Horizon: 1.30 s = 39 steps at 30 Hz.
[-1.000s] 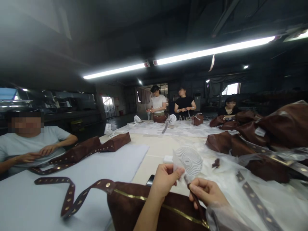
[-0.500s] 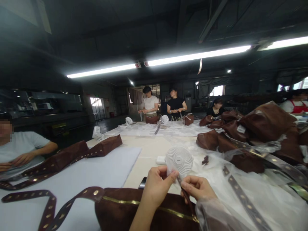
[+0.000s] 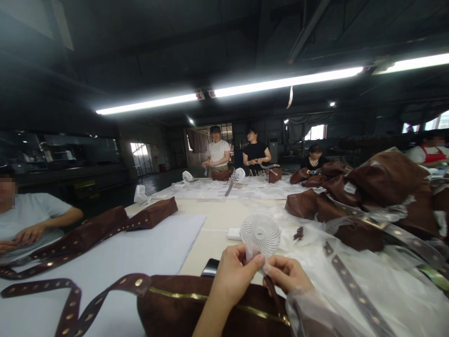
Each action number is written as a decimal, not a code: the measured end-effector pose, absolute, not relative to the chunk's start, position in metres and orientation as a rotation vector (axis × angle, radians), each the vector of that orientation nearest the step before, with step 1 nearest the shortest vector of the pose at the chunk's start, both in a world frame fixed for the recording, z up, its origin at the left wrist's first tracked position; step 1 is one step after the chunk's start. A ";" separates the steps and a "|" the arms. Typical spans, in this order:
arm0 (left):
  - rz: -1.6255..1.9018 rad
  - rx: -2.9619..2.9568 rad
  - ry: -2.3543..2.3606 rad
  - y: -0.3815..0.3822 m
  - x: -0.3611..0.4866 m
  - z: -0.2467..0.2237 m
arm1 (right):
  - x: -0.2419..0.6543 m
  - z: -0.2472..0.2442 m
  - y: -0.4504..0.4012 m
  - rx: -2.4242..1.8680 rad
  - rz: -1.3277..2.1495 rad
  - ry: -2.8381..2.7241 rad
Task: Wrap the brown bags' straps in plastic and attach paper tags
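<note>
A brown bag [image 3: 178,309] with a gold zipper [image 3: 177,294] lies across the near edge of the table. From the zipper's right end a thin brown leather pull strap [image 3: 276,297] rises to my hands. My right hand [image 3: 291,276] pinches this pull strap near its upper end. My left hand [image 3: 233,276] is closed at the same spot, thumb against fingers, on a strip of thin translucent wrap [image 3: 251,252]. Both hands nearly touch above the bag, and the strap's tip is hidden between them. Clear plastic [image 3: 308,311] covers my right wrist.
A white fan [image 3: 260,231] stands just beyond my hands, with a dark shiny object [image 3: 210,267] left of them. Brown bags in plastic [image 3: 389,182] are heaped at right. A studded strap [image 3: 72,299] lies at left. A co-worker [image 3: 38,220] sits at left; others work farther back.
The translucent strip now stands up more visibly between my left fingers. My hands have shifted slightly together and stay at the pull strap; the bag has hardly moved.
</note>
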<state>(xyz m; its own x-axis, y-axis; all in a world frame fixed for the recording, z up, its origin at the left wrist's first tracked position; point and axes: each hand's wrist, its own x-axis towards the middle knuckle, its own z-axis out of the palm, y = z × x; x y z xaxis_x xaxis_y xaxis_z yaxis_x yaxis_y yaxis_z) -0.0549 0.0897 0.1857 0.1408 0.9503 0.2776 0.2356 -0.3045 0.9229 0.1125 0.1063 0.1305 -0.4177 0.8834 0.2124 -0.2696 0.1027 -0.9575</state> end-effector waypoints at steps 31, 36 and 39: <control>1.404 1.201 1.007 0.121 -0.075 0.181 | 0.127 0.132 0.108 -0.546 1.782 -1.472; 1.337 1.306 1.002 0.120 -0.074 0.181 | 0.128 0.131 0.107 -0.596 1.795 -1.470; 1.317 1.340 1.013 0.120 -0.073 0.182 | 0.129 0.129 0.110 -0.609 1.807 -1.496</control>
<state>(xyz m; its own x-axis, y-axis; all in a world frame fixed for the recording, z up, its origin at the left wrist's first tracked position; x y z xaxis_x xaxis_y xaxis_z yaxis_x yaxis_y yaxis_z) -0.0733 0.1197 0.1821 0.0701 0.9786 0.1935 -0.0643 -0.1892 0.9798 0.1291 0.1100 0.1293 -0.6424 0.7624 0.0774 -0.2182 -0.0851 -0.9722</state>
